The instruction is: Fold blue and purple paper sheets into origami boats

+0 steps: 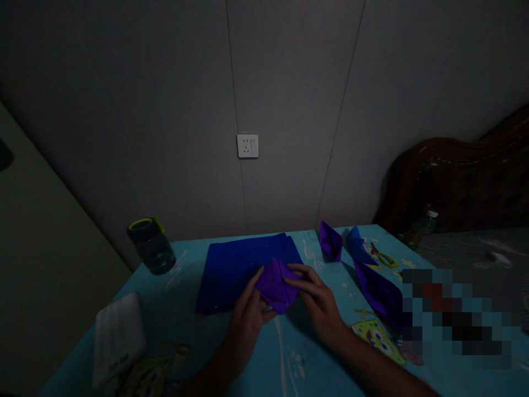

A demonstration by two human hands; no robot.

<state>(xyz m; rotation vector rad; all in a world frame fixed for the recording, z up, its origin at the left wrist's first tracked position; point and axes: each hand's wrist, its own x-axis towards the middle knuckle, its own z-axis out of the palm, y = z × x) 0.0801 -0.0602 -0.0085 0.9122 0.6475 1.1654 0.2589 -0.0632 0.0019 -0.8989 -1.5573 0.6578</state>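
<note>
left hand (247, 317): fingers bent round purple paper (270, 284), lower centre of frame | right hand (320, 303): fingers closed on its right edge | blue paper (231, 264): flat on bench (314, 364), beyond hands | white pack (119, 331), lower left: marks too blurred to read

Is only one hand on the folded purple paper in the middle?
No, the left hand is at the left side of the folded purple paper and the right hand at its right.

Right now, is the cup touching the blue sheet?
Apart: the head view plainly shows bare tablecloth between the cup and the blue sheet.
</note>
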